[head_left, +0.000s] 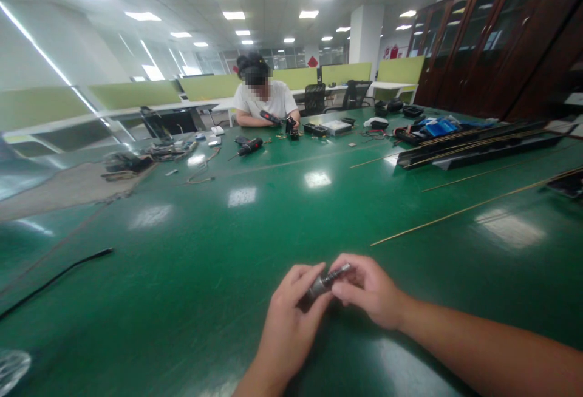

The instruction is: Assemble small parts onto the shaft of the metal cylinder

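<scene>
— What do the hands have?

— A small grey metal cylinder (325, 281), held low over the near part of the green table (204, 251). The left hand (286, 318) curls closed round its thick end, and the right hand (368, 291) pinches the thin tip.

— Any lettering on it?

— Too small to read.

— Anyone else?

— A person in a white shirt (264, 98) sits at the far side, holding a dark tool (270, 118).

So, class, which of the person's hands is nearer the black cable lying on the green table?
Left. The left hand is to the right of the black cable; the right hand is farther right, beyond the left. Both grip a small metal part.
</scene>
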The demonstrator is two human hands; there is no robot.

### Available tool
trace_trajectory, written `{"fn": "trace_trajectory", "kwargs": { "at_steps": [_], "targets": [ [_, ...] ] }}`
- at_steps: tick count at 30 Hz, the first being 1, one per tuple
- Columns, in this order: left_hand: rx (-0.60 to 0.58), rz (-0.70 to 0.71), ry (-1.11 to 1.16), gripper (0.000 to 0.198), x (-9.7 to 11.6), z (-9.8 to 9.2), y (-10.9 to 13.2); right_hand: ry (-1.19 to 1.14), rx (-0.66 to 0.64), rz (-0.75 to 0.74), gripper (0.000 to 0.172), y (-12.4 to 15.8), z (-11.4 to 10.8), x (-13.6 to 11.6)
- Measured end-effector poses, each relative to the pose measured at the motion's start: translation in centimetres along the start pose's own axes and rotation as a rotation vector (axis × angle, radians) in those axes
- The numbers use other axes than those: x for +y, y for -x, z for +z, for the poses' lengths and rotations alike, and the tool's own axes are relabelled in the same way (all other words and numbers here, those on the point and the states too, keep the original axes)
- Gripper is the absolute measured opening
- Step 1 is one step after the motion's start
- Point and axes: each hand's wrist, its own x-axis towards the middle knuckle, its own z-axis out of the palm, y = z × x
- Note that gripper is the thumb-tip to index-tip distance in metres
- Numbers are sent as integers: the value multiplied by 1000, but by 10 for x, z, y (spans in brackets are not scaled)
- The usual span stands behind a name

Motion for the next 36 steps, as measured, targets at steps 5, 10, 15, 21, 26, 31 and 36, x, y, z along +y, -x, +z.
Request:
{"fn": "trace_trajectory", "kwargs": {
  "at_steps": [5, 10, 15, 21, 26, 31, 36],
  "targets": [
    [-79, 0, -59, 34, -2, -2, 3, 197, 34, 33, 7, -2, -2, -1],
    [28, -77, -8, 31, -12, 0, 3, 177, 20, 68, 6, -5, -2, 0],
    [57, -109, 6, 22, -16, 1, 2, 132, 39, 91, 8, -5, -1, 0],
    [86, -150, 2, 27, -16, 2, 3, 94, 43, 90, 9, -5, -2, -1],
    [102, -222, 17, 28, -13, 1, 2, 47, 36, 108, 11, -5, -3, 1],
    [115, -230, 40, 29, -12, 0, 1, 25, 36, 113, 13, -5, -4, 2],
    [107, -236, 50, 30, -14, 1, 2, 76, 42, 95, 17, -4, -3, 0]
  ]
}}
